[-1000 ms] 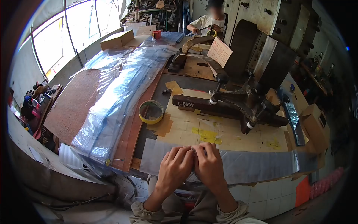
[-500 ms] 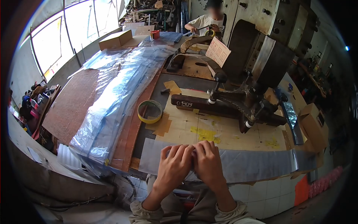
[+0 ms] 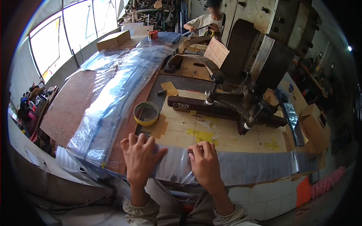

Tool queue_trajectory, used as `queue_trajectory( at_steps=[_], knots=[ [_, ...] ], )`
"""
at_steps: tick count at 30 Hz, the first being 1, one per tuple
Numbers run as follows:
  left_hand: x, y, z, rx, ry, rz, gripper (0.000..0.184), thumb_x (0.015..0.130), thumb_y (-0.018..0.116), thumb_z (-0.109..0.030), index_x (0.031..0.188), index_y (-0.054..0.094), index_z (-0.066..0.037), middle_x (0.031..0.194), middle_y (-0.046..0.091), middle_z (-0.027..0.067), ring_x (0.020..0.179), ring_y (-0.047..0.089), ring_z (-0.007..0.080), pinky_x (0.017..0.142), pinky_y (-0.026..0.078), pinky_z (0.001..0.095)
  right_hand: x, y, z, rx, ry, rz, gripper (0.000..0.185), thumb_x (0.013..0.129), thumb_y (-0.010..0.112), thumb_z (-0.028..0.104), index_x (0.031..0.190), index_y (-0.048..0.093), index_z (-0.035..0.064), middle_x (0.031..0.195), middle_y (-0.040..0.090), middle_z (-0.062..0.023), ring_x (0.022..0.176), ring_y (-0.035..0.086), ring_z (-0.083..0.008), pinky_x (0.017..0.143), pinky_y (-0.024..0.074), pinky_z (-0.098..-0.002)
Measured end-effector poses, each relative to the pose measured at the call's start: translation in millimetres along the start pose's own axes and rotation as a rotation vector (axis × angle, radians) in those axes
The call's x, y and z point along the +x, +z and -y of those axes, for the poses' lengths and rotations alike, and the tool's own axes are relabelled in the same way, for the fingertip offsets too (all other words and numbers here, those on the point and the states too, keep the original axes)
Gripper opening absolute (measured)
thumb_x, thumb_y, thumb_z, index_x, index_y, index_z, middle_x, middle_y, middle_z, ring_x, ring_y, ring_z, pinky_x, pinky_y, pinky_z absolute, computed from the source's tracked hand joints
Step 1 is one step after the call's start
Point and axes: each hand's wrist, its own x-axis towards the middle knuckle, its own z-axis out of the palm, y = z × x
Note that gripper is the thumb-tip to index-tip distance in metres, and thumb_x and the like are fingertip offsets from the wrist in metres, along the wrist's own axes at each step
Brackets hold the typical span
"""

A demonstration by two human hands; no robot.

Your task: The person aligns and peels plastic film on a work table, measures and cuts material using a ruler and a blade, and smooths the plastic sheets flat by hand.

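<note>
A strip of clear plastic film lies along the front edge of the work table. My left hand rests at the strip's left end, palm down, its fingers bent but spread and its thumb out over the film. My right hand is closed above the film to the right, thumb against the curled fingers. A small dark bit shows at its fingertips, too hidden to name. Between the two hands the film has a bright crease. Behind them lies a pale board with yellow tape pieces.
A roll of tape lies beyond my left hand. A dark press with a bar stands over the board. Layered plastic sheets cover the left side. Cardboard boxes stand behind. Across the table another person handles something.
My hands were together at the front edge. They have come apart: the left moved left and spread its fingers, while the right stays closed near the same spot. The view shifted slightly.
</note>
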Motion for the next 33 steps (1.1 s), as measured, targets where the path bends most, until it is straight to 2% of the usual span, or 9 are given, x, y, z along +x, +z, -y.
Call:
queue_trajectory(
  at_steps=[5, 10, 13, 14, 18, 22, 26, 29, 33],
  knots=[
    [-26, -18, -7, -0.091, 0.240, -0.055, 0.014, 0.076, 0.072, -0.022, 0.077, 0.065, -0.010, 0.078, 0.060, 0.0018, 0.086, 0.055, 0.0225, 0.075, 0.043, 0.0393, 0, -2, 2, 0.005, -0.011, -0.029, 0.023, 0.076, 0.073, 0.010, 0.098, 0.064, 0.0067, 0.102, 0.056, -0.0094, 0.095, 0.054, -0.0272, 0.087, 0.0447, -0.0399],
    [-41, -46, -33, -0.610, 0.742, 0.144, 0.026, 0.087, 0.069, -0.035, 0.083, 0.065, -0.011, 0.084, 0.063, -0.0010, 0.086, 0.060, 0.0203, 0.086, 0.044, 0.0375, -2, -17, 4, 0.150, -0.277, -0.083, 0.025, 0.062, 0.072, 0.009, 0.087, 0.066, 0.0111, 0.102, 0.063, -0.0045, 0.099, 0.058, -0.0217, 0.094, 0.0396, -0.0434],
    [-17, -26, -14, -1.259, 0.664, 0.255, 0.019, 0.086, 0.070, -0.029, 0.081, 0.069, -0.011, 0.078, 0.063, 0.0005, 0.089, 0.063, 0.0226, 0.091, 0.044, 0.0386, -6, -20, 0, 0.284, -0.261, -0.118, 0.016, 0.059, 0.066, 0.008, 0.075, 0.066, 0.0119, 0.088, 0.067, -0.0003, 0.093, 0.063, -0.0185, 0.098, 0.0379, -0.0440],
    [-18, -17, -15, -1.467, 0.402, 0.239, 0.022, 0.088, 0.067, -0.030, 0.095, 0.069, -0.009, 0.090, 0.064, 0.0070, 0.099, 0.062, 0.0287, 0.092, 0.044, 0.0417, -4, -19, -2, 0.325, -0.276, -0.168, 0.014, 0.057, 0.062, 0.012, 0.071, 0.063, 0.0119, 0.079, 0.063, 0.0009, 0.086, 0.064, -0.0187, 0.098, 0.0363, -0.0444],
    [-11, 25, -30, -0.504, 0.326, 0.112, 0.040, 0.087, 0.067, -0.030, 0.120, 0.058, -0.010, 0.118, 0.056, 0.0112, 0.113, 0.054, 0.0294, 0.094, 0.042, 0.0423, -3, -26, -7, 0.572, -0.242, -0.436, 0.008, 0.056, 0.058, 0.006, 0.061, 0.062, 0.0112, 0.063, 0.060, -0.0007, 0.064, 0.061, -0.0173, 0.088, 0.0405, -0.0389],
    [-17, 26, -36, -0.396, 0.298, 0.053, 0.045, 0.086, 0.069, -0.034, 0.124, 0.058, -0.013, 0.124, 0.057, 0.0076, 0.120, 0.052, 0.0275, 0.098, 0.040, 0.0438, -7, -50, -19, 0.782, -0.307, -0.435, 0.016, 0.066, 0.054, 0.000, 0.057, 0.065, 0.0073, 0.061, 0.064, -0.0029, 0.054, 0.054, -0.0126, 0.079, 0.0397, -0.0365],
    [-18, 34, -36, -0.345, 0.337, -0.065, 0.045, 0.085, 0.071, -0.033, 0.124, 0.061, -0.013, 0.127, 0.060, 0.0054, 0.121, 0.055, 0.0221, 0.098, 0.040, 0.0430, -2, -83, -37, 1.295, -0.522, -0.135, 0.018, 0.077, 0.057, 0.009, 0.068, 0.071, 0.0021, 0.064, 0.067, -0.0090, 0.049, 0.053, -0.0141, 0.070, 0.0446, -0.0356],
    [-20, 33, -39, -0.331, 0.333, -0.117, 0.040, 0.083, 0.072, -0.030, 0.119, 0.065, -0.013, 0.121, 0.065, 0.0029, 0.116, 0.060, 0.0176, 0.097, 0.040, 0.0410, -5, -100, -35, 1.639, -0.209, 0.140, 0.028, 0.085, 0.052, 0.017, 0.077, 0.073, 0.0000, 0.067, 0.068, -0.0149, 0.049, 0.057, -0.0152, 0.060, 0.0494, -0.0319],
    [-23, 36, -41, -0.284, 0.330, -0.194, 0.034, 0.082, 0.073, -0.025, 0.114, 0.068, -0.013, 0.113, 0.069, -0.0001, 0.112, 0.063, 0.0145, 0.097, 0.040, 0.0369, 12, -85, -4, 0.765, 0.151, 0.152, 0.024, 0.093, 0.057, 0.016, 0.099, 0.068, -0.0033, 0.080, 0.068, -0.0153, 0.062, 0.065, -0.0220, 0.060, 0.0525, -0.0333]
  ],
)
